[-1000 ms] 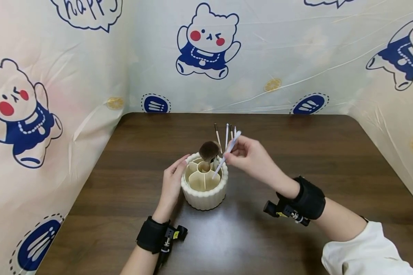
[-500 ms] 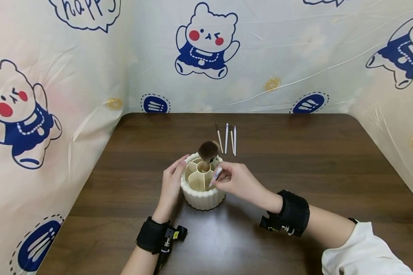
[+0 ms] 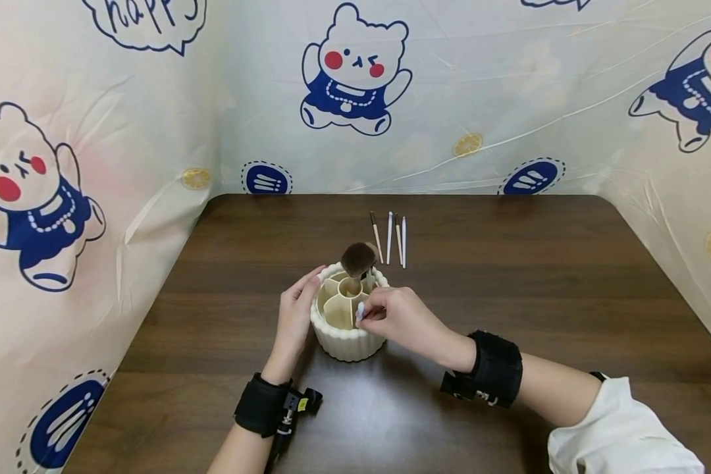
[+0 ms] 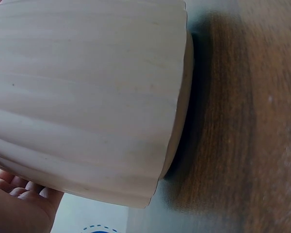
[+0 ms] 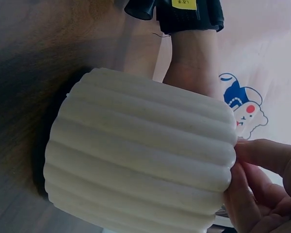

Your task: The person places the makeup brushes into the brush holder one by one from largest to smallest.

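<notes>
Further down and left than a second ago, the right hand [image 3: 399, 319] is now at the front right rim of the cream fluted holder [image 3: 349, 345], and the pale stick [image 3: 360, 311] has travelled with it. Nearest us, in front of the holder and to its right, we see a white sleeve [image 3: 622, 431]. That hand's grip is nearly closed, thumb and fingers pinching the stick at the holder's front right compartment; we see only a short piece, its lower end hidden. Our other grip, the left hand [image 3: 296, 309], lies with fairly straight fingers against the holder's left side. A fluffy dark brush [image 3: 358, 259] rises above the holder's rear rim. Behind the holder, slightly right, we find four thin sticks [image 3: 389, 238] lying side by side on the brown tabletop [image 3: 521, 263]. Farthest from the holder hangs a printed sheet [image 3: 438, 158]
</notes>
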`<state>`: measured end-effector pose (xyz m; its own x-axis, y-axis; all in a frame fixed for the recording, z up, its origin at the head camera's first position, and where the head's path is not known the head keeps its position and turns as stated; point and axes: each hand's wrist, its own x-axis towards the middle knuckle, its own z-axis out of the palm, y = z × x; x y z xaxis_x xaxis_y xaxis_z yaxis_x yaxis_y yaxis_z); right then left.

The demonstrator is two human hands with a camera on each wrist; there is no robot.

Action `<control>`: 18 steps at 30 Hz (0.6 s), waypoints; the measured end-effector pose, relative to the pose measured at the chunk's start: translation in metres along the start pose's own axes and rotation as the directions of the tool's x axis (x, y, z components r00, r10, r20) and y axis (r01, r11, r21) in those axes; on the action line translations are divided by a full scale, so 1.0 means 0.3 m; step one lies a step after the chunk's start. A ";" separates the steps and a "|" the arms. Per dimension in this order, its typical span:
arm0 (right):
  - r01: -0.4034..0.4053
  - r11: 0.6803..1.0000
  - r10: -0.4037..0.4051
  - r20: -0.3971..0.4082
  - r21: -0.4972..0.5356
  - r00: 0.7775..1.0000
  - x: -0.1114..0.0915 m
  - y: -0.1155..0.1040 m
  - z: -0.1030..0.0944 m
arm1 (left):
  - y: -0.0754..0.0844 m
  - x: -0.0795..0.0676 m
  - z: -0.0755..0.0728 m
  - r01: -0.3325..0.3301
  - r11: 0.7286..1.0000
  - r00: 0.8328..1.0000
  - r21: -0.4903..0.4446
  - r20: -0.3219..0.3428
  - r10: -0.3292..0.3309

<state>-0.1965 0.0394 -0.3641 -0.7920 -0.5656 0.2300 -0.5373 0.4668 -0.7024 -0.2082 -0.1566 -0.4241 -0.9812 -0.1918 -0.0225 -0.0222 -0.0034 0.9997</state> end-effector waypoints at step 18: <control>0.136 0.920 -0.134 0.031 -0.368 0.991 -0.009 -0.031 0.012 | 0.002 -0.002 0.000 -0.001 1.000 1.000 -0.010 0.008 0.001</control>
<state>-0.1884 0.0340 -0.3606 -0.7037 -0.6438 0.3007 -0.7084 0.6027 -0.3674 -0.2077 -0.1564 -0.4234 -0.9827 -0.1841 -0.0217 -0.0197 -0.0132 0.9997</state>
